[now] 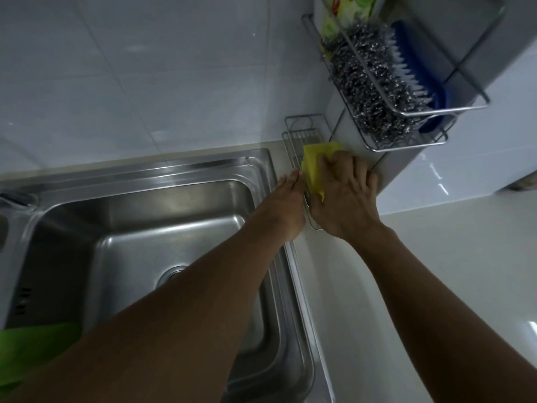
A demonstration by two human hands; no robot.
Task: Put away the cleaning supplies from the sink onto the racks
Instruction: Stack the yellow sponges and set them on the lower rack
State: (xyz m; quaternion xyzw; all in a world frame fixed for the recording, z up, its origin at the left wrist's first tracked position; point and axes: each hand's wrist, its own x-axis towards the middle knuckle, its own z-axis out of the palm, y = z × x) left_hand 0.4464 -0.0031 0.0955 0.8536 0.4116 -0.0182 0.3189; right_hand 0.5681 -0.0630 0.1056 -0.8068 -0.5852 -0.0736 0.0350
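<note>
A yellow cloth [313,161] lies in the lower wire rack [302,126], which stands on the counter just right of the steel sink [145,216]. My right hand [344,196] presses down on the cloth with its fingers curled over it. My left hand [286,205] rests flat beside it, fingertips touching the rack's front rail and the cloth's edge. The upper wire rack [412,112] on the wall column holds steel wool scourers [372,91] and a blue scrub brush [418,68]. A green cloth [32,350] lies at the sink's near left corner.
A green-labelled package [345,10] stands at the back of the upper rack. White tiled wall rises behind the sink. Pale countertop [436,271] stretches to the right. The sink drain [171,274] shows beside my left forearm.
</note>
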